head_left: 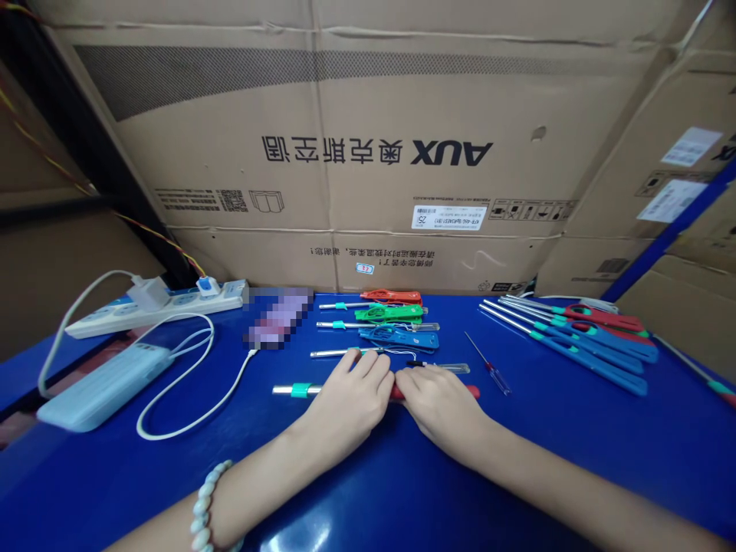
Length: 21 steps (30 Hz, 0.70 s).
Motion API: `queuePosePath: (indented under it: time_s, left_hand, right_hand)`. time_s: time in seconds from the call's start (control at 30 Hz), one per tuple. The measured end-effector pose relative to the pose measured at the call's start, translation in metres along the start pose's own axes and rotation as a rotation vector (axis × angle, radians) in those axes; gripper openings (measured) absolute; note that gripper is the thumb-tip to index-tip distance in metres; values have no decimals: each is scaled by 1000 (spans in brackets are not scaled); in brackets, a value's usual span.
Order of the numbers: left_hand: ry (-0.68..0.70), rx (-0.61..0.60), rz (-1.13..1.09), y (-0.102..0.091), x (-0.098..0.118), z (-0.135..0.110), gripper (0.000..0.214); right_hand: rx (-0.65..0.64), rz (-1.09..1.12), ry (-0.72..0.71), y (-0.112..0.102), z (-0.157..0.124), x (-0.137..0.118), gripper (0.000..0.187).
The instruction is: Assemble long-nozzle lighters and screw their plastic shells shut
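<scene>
A long-nosed lighter (283, 390) with a metal tube, a teal collar and a red handle lies crosswise just above the blue table. My left hand (353, 395) is closed over its middle, and my right hand (442, 406) is closed over the red handle close beside it. My fingertips and most of the handle are hidden under the hands. Just beyond them lie rows of lighter parts: an orange-red casing (394, 297), a green casing (396, 313) and a blue casing (408, 340), with metal tubes (339, 354) and clear tanks (454, 369).
A thin screwdriver (495, 377) lies right of my hands. Several whole lighters (598, 360) are piled at the right. Leftward are a power bank (106, 387), a white cable (189, 431), a pixelated phone (281, 318) and a power strip (184, 305). A cardboard wall (368, 100) stands behind.
</scene>
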<state>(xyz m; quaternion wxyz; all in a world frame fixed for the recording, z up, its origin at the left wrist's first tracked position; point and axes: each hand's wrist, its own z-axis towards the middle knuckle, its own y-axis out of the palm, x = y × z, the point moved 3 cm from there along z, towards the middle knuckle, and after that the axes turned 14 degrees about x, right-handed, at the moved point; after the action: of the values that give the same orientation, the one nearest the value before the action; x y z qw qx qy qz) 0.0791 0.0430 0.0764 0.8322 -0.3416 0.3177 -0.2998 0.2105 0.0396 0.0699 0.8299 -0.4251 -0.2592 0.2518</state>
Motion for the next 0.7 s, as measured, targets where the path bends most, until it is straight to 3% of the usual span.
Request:
queuePosePath:
  time_s: [0.17,0.27,0.37,0.57,0.7]
  left_hand:
    - [-26,31,-63,-4,-5,3,12]
    - [-101,65,-81,-13,-17,6,44]
    - [-173,83,-49,-21,-36,7,51]
    - [-157,-91,-90,-20,-63,3,39]
    - [-160,-146,-161,-21,-69,-1,44]
  right_hand:
    - [-17,30,16,-1,-2,8,20]
    - [-27,0,71,-3,-2,21,16]
    - [-71,-61,114,-4,-5,35,13]
    - [-121,-90,108,-6,-15,49,11]
    - [-131,-98,98,-9,-19,51,12]
